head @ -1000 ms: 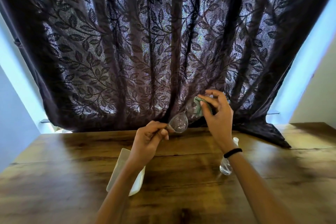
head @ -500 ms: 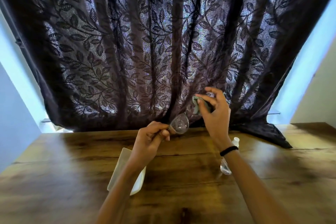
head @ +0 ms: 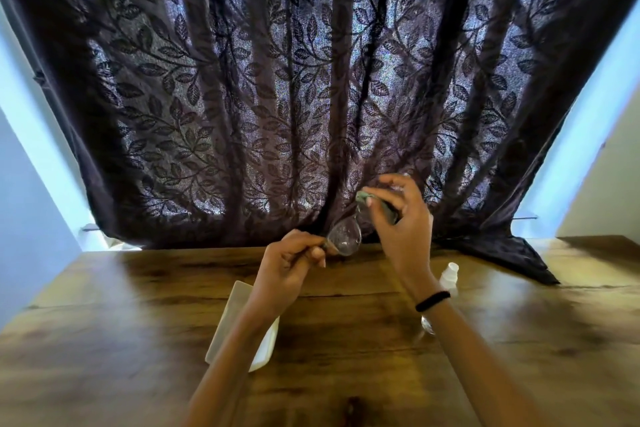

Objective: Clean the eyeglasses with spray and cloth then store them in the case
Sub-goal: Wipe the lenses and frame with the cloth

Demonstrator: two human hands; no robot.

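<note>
I hold clear-lensed eyeglasses (head: 344, 239) up above the far part of the wooden table (head: 138, 340). My left hand (head: 289, 270) grips them at the left end. My right hand (head: 401, 222) pinches a small grey-green cloth (head: 367, 199) over the right lens, which the cloth and fingers mostly hide. A white glasses case (head: 230, 319) lies on the table under my left forearm. The clear spray bottle (head: 446, 282) with a white cap lies behind my right wrist, partly hidden.
A dark leaf-patterned curtain (head: 277, 97) hangs right behind the table's far edge, its hem spilling onto the back right corner. Pale walls flank it on both sides.
My right hand with the cloth has risen slightly and shifted on the right lens. The left hand holds the glasses nearly still.
</note>
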